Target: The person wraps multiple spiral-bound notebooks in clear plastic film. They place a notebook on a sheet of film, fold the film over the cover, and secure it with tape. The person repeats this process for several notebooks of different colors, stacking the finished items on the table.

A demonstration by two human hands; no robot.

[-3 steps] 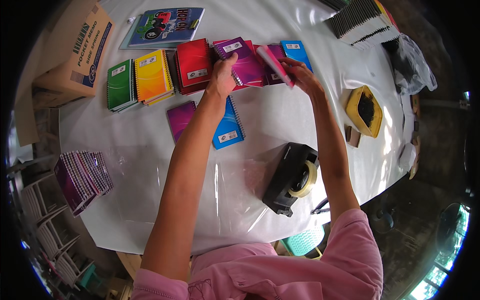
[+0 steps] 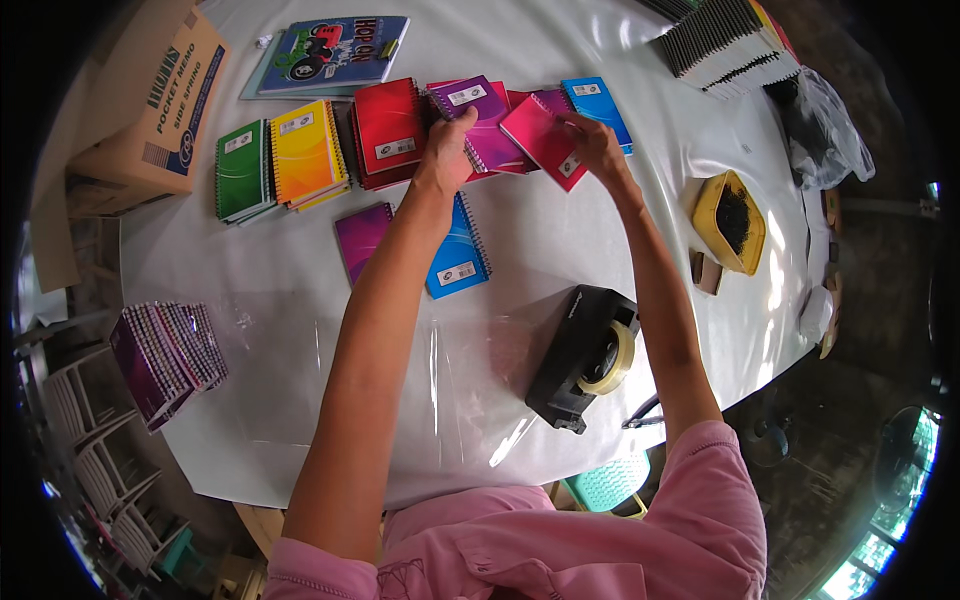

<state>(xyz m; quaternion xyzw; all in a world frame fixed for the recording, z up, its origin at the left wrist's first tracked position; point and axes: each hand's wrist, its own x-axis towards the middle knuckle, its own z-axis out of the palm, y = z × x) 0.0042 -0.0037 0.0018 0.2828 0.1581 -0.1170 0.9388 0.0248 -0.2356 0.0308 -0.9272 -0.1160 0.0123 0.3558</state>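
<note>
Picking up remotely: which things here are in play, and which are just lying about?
In play: left hand on purple notebook; right hand holding pink notebook; red stack.
Lying about: tape dispenser, yellow tray, cardboard box.

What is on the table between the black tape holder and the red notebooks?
In the head view, a blue notebook lies between the tape dispenser and the red notebooks, with the left forearm crossing above it.

Just one view here, a head-worn fisheye looking steeply down over the white table (image 2: 560,250) from the near edge, facing away from the wearer. Forearms enter from below, so it's close in; edges bend toward the rim.
</note>
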